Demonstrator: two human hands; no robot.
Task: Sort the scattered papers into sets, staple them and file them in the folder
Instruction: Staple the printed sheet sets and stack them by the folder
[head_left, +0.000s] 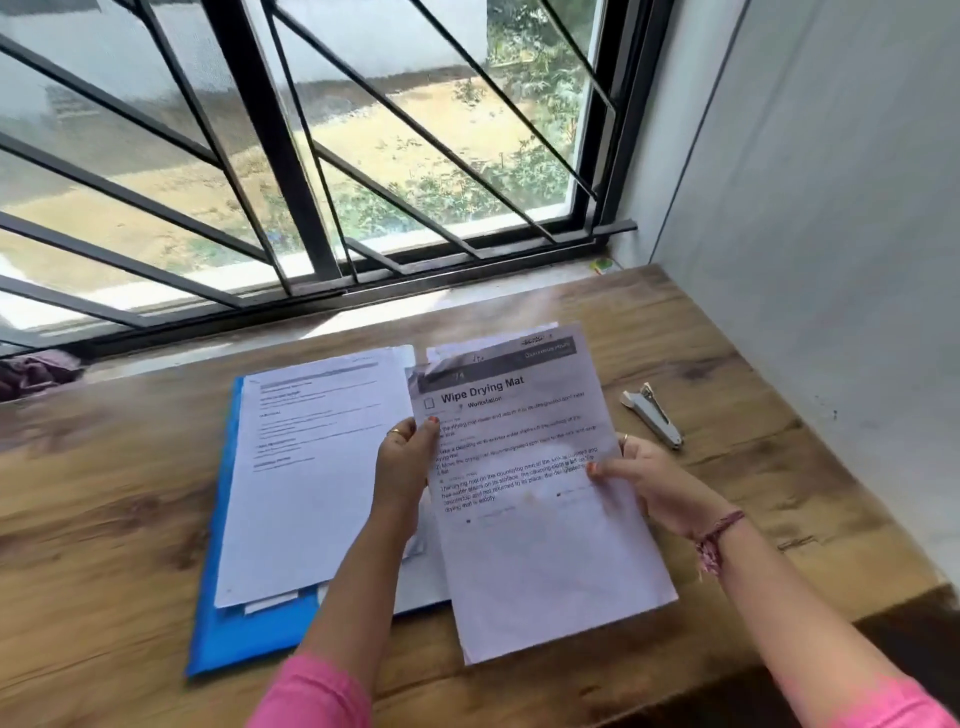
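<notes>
A wooden table (701, 358) stands against a window (363, 130) with black metal bars (270, 135). On the right is a plain grey wall (831, 208). Daylight comes in; outside are sandy ground and green bushes.

held sheet (540, 499) headed "wipe drying mat", "workstation"

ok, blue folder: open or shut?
Open: the blue plastic folder lies spread flat on the wooden table, white printed sheets resting on its inside.
</notes>
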